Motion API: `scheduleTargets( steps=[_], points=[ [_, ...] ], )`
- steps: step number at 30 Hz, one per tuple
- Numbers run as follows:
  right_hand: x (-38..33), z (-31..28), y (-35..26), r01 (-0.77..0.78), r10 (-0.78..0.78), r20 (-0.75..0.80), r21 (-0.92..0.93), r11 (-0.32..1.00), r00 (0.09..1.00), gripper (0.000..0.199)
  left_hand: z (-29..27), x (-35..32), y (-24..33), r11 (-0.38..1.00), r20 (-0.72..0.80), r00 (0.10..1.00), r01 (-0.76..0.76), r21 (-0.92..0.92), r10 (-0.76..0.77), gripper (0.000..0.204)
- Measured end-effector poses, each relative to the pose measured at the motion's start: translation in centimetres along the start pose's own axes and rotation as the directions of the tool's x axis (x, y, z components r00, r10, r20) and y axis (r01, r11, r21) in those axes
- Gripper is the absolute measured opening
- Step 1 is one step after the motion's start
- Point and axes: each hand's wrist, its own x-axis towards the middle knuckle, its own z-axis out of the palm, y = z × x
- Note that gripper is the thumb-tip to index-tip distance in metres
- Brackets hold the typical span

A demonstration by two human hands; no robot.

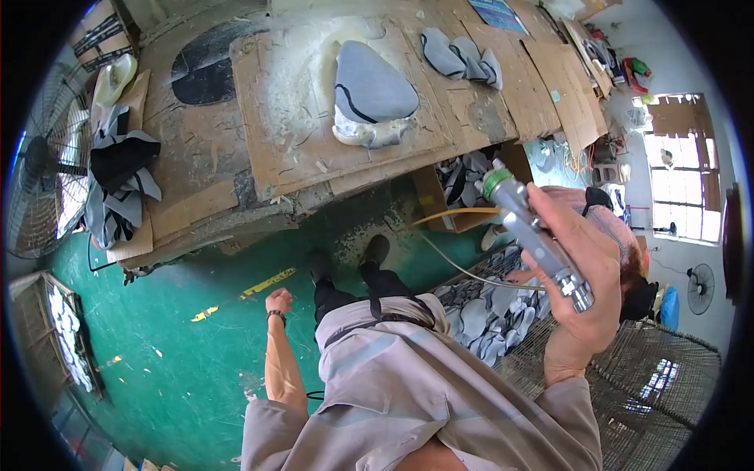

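Holding spray gun (542,247) in right grip (591,263); cannot tell closure of left grip (280,301). Judging partway: grey cover (375,82) over white form (377,136) on tabletop (204,140), near edge uncovered; loose grey pieces (442,56) likely left.

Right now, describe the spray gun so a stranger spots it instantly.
From the cardboard-covered table, look lower right to the raised right hand. It grips the spray gun: silver, metallic, with a green collar that the grey pieces lack.
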Motion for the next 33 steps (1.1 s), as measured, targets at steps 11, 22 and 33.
scheduleTargets(
  steps=[11,22,33],
  points=[
    [-1.3,2.3,-7.0,0.081,-0.079,0.013,-0.166,0.983,0.997,0.058,-1.8,-0.9,-7.4,0.970,0.058,0.972,0.231,-0.074,-0.227,0.029],
    [-2.7,1.5,-9.8,0.262,-0.205,0.292,-0.175,0.949,0.934,0.060,-2.1,0.8,-4.3,0.991,0.049,0.996,0.085,-0.101,-0.080,0.026],
    [-6.7,0.6,-6.0,0.220,-0.175,0.271,-0.143,0.965,0.946,0.060,-1.3,0.3,-4.6,0.996,0.087,0.992,0.092,-0.005,-0.091,0.030]
  ],
)
